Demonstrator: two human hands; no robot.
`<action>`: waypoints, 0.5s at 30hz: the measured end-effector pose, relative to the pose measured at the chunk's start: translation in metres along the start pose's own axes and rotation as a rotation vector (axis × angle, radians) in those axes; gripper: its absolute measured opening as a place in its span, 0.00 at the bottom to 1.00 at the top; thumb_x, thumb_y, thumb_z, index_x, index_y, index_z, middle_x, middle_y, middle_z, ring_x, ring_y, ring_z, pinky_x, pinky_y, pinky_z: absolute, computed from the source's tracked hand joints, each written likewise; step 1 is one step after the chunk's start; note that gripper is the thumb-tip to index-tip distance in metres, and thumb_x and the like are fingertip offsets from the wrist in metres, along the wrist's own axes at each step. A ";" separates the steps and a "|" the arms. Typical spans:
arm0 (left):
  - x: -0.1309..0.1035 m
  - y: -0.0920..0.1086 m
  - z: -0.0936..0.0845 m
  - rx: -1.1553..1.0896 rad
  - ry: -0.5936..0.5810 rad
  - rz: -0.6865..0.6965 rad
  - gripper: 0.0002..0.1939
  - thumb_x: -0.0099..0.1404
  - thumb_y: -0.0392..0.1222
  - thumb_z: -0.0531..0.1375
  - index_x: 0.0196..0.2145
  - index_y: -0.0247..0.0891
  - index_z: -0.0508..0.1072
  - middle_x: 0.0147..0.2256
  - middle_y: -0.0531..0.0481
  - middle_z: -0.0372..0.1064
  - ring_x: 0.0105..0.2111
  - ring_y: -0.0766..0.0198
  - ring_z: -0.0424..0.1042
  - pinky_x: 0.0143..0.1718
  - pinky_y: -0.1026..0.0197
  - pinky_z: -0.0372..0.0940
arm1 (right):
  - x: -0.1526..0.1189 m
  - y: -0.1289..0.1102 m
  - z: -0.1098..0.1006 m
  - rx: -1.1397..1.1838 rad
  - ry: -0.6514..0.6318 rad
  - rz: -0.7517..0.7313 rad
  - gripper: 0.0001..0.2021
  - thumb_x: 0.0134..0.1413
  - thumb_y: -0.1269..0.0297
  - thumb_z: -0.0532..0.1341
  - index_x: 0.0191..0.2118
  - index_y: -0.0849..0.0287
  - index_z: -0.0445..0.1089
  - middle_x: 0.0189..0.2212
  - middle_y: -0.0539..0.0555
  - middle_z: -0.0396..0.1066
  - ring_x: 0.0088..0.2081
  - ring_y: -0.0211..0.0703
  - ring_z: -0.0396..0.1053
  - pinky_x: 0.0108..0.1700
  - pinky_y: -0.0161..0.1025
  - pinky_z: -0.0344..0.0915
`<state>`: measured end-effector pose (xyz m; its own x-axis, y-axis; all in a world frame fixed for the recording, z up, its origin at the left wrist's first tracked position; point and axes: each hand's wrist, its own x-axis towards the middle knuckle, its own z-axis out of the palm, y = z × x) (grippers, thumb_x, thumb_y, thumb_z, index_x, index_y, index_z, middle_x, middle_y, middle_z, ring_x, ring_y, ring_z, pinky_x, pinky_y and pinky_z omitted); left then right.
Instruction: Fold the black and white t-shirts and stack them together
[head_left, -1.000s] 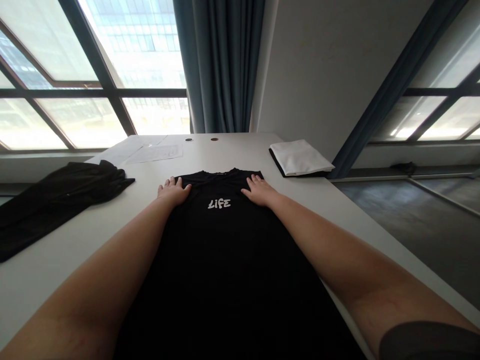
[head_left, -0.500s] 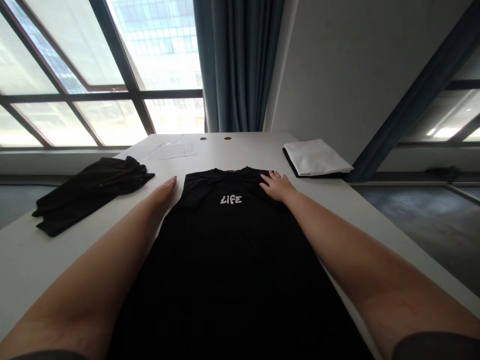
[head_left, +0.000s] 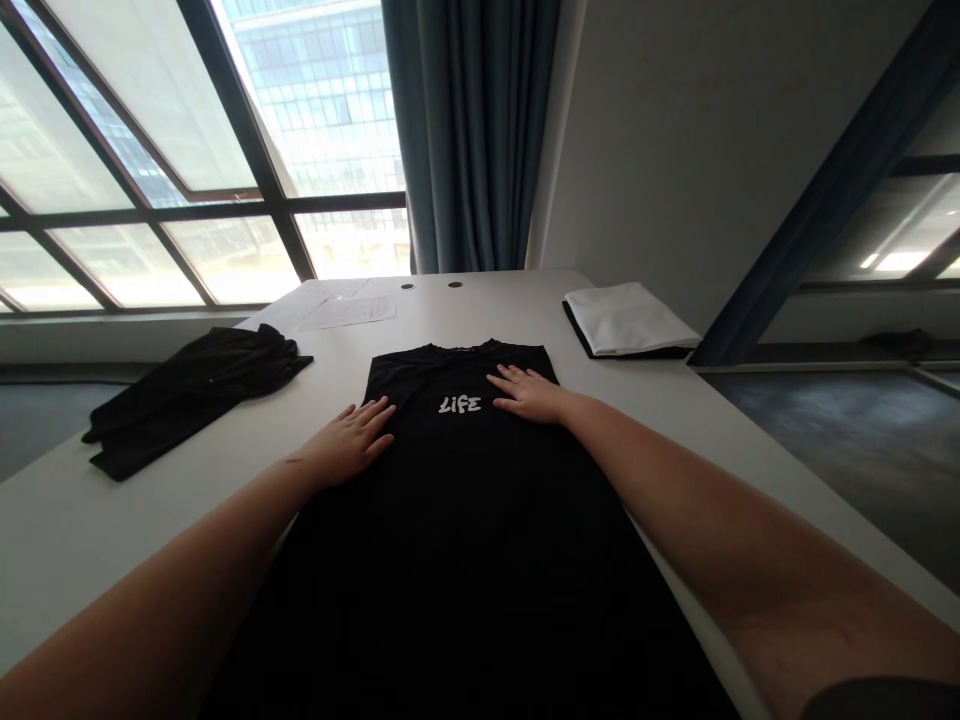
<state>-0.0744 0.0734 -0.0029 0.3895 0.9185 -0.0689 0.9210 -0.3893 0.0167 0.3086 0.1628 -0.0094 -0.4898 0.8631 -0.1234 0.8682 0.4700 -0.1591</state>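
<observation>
Head view: black shirt (head_left: 465,560) spread on a white table (head_left: 480,315), near middle.
Left to right: a dark garment (head_left: 202,390); the left hand (head_left: 349,440), open, fingers loosely parted over the shirt's left edge; white print (head_left: 459,404); the right hand (head_left: 529,395), fingers fanned on the shirt; a folded white cloth (head_left: 630,318), far right.

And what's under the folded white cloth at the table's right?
A thin black layer, probably fabric, shows below the folded white cloth along its left and near edges. The cloth covers the rest, so the layer's full shape is hidden.
</observation>
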 end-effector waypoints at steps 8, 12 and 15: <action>0.080 0.036 -0.032 0.113 0.163 0.063 0.31 0.77 0.59 0.46 0.68 0.44 0.68 0.68 0.43 0.63 0.66 0.48 0.64 0.72 0.48 0.47 | 0.030 -0.012 -0.030 -0.025 0.155 0.006 0.31 0.73 0.45 0.48 0.71 0.54 0.64 0.72 0.57 0.59 0.72 0.54 0.56 0.73 0.49 0.49; 0.165 0.053 -0.031 0.016 0.076 0.044 0.31 0.77 0.57 0.46 0.71 0.43 0.63 0.74 0.46 0.53 0.73 0.52 0.52 0.73 0.49 0.46 | 0.069 -0.014 -0.030 -0.029 0.135 0.069 0.29 0.74 0.48 0.48 0.73 0.51 0.61 0.74 0.55 0.54 0.74 0.53 0.50 0.74 0.54 0.45; 0.203 0.052 -0.018 -0.029 0.066 -0.029 0.34 0.78 0.58 0.43 0.74 0.41 0.57 0.75 0.44 0.47 0.74 0.50 0.47 0.73 0.44 0.46 | 0.087 -0.003 -0.020 -0.017 0.118 0.156 0.32 0.74 0.46 0.47 0.76 0.51 0.54 0.77 0.56 0.46 0.76 0.58 0.44 0.73 0.62 0.43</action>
<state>0.0523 0.2412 0.0014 0.3620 0.9322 -0.0043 0.9313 -0.3615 0.0450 0.2651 0.2401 -0.0006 -0.3377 0.9408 -0.0295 0.9344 0.3314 -0.1305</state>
